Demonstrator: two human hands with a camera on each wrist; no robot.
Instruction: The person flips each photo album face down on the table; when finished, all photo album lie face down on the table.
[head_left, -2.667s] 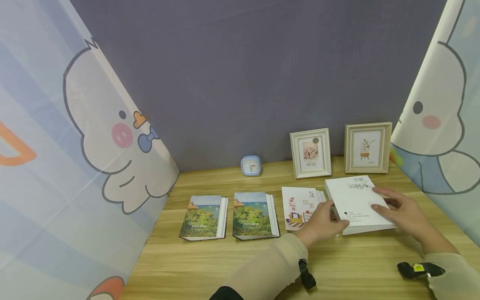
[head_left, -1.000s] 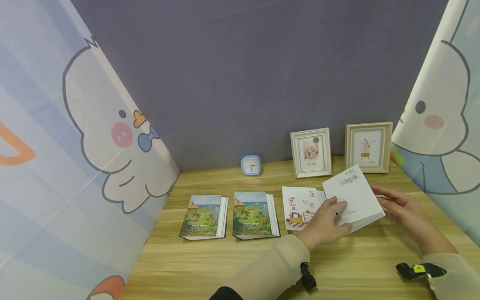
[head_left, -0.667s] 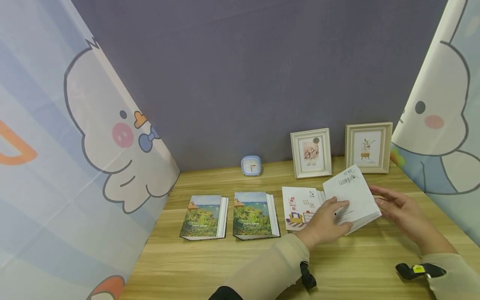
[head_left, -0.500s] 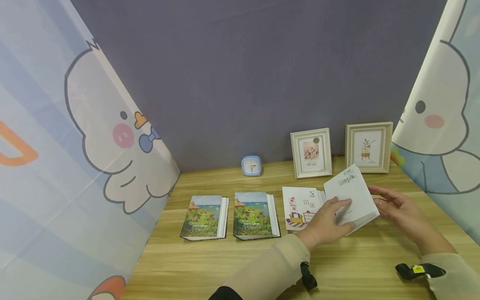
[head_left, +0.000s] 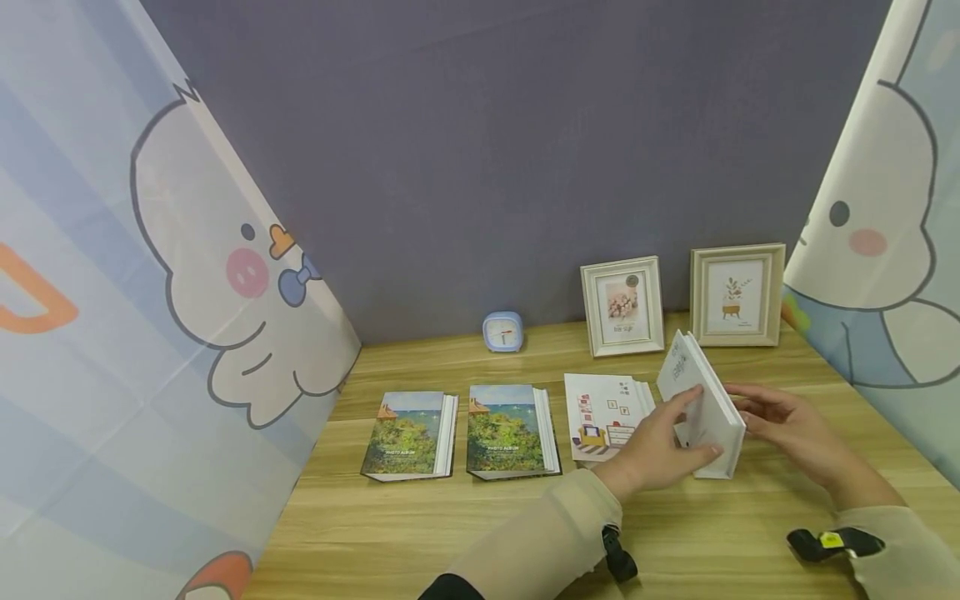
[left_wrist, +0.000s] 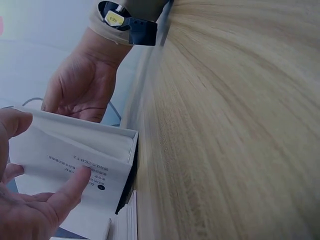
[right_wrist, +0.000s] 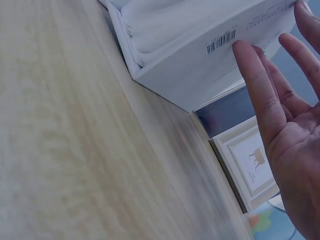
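A thick white photo album (head_left: 716, 408) stands tilted on its edge at the right of the table, its cover turned left. My left hand (head_left: 660, 437) holds it from the left. In the left wrist view its thumb (left_wrist: 75, 187) lies on the printed cover, while another finger reaches the upper edge. On the far side is my right hand (head_left: 787, 433), fingers fairly straight. In the right wrist view these fingers (right_wrist: 252, 70) touch the cover near a barcode. Just left of the album lies another white album (head_left: 600, 417) with a drawn room on it, partly behind my left hand.
Two albums with a painted seaside cover, a left one (head_left: 405, 433) and a right one (head_left: 506, 429), lie flat on the wooden table (head_left: 420, 533). A blue clock (head_left: 502, 332) and two picture frames, one left (head_left: 622, 307) and one right (head_left: 737, 296), stand along the back curtain.
The album has gone from nearly flat to standing tilted on edge, its right side raised. My right hand has shifted from its upper cover to its far side.
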